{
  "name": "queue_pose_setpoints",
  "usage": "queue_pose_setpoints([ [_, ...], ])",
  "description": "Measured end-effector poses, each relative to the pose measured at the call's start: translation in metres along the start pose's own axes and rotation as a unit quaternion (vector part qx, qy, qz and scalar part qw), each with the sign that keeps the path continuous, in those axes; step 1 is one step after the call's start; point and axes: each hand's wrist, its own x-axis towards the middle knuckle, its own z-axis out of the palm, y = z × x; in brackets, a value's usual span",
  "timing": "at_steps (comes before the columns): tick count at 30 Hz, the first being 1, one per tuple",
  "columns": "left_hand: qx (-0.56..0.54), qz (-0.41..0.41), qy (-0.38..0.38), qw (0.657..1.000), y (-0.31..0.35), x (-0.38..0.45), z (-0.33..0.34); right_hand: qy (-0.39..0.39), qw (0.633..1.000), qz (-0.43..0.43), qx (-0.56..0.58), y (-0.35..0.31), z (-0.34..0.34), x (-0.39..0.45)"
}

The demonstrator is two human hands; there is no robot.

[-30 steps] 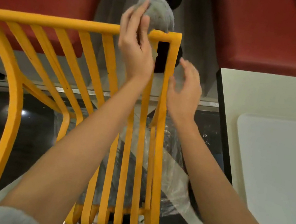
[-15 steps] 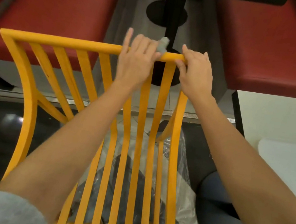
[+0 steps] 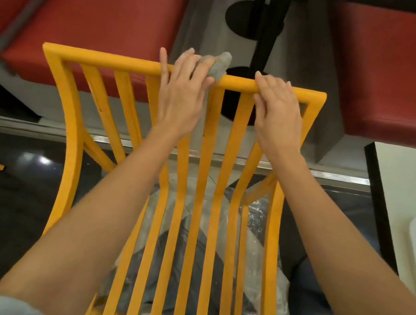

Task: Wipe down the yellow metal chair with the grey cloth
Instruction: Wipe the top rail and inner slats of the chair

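The yellow metal chair (image 3: 102, 59) fills the middle of the head view, its slatted back running away from me to a top rail. My left hand (image 3: 181, 93) lies over that rail near its middle and holds the grey cloth (image 3: 220, 65) against it; a wad of cloth sticks out past the fingers. My right hand (image 3: 277, 108) grips the same rail a little to the right, fingers curled over it. Both forearms lie along the slats.
Red padded benches (image 3: 95, 3) stand beyond the chair, with a black table post (image 3: 270, 23) between them. A white table (image 3: 414, 190) with a dark edge is at the right. Clear plastic sheeting (image 3: 259, 220) shows under the slats, over a dark glossy floor (image 3: 5, 193).
The view shifted, so the whole rail shows. My right hand went from hovering beside the chair to gripping the top rail. My left hand keeps the cloth on the rail.
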Motion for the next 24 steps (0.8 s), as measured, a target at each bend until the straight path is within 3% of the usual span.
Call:
queue_pose_setpoints([
  [5,0.034,-0.138,0.045,0.989,-0.093,-0.018,-0.026,0.037,0.998,0.046,0.007,-0.016,0.006,0.001],
  [8,0.000,-0.203,0.083,0.976,-0.098,-0.017,-0.027,0.034,0.995,0.070,-0.054,-0.044,0.012,0.010],
  [10,-0.020,-0.162,0.085,0.983,-0.077,-0.014,-0.019,0.016,0.998,0.013,-0.055,-0.076,0.026,0.019],
  [12,-0.038,-0.052,0.065,0.996,-0.058,-0.013,-0.011,-0.011,0.999,-0.037,-0.016,-0.100,0.043,0.024],
  [15,-0.038,0.028,0.023,0.999,-0.078,-0.011,-0.019,-0.010,0.998,-0.062,0.025,-0.099,0.052,0.026],
  [17,-0.004,-0.009,0.031,0.999,-0.112,-0.017,-0.032,-0.011,0.996,-0.081,0.025,-0.089,0.050,0.024],
  [21,0.019,-0.186,0.072,0.980,-0.182,-0.031,-0.054,0.016,0.998,-0.039,0.053,-0.100,0.056,0.027],
  [23,-0.007,-0.197,0.086,0.977,-0.173,-0.028,-0.051,0.037,0.997,-0.009,0.066,-0.109,0.061,0.027],
  [24,-0.019,-0.164,0.082,0.983,-0.160,-0.027,-0.047,0.046,0.996,-0.006,0.071,-0.110,0.061,0.026],
])
